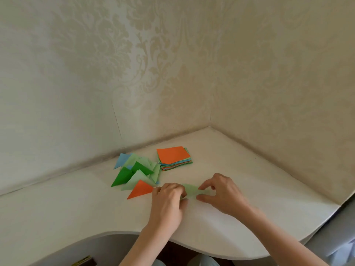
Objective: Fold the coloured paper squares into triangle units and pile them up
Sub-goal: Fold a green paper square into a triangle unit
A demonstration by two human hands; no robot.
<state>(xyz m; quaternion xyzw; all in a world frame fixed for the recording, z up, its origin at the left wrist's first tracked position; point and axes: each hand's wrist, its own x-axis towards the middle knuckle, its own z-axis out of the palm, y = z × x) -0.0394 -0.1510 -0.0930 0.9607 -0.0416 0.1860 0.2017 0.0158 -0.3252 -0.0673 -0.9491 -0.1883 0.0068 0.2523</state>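
Both hands, left (169,200) and right (221,192), pinch pale green paper (190,191) on table (76,208).

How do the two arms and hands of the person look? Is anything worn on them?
Both forearms are bare up to the bottom edge of the picture; no sleeve shows. The left hand and the right hand wear no glove, and I see no ring, watch or bracelet. The nails look short and unpainted, though the picture is slightly blurred.

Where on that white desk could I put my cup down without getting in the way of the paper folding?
Bare desk lies right of the square stack, toward the wall corner, and along the left front edge, below the folded triangles. The middle is crowded: left hand and right hand work pale green paper there.
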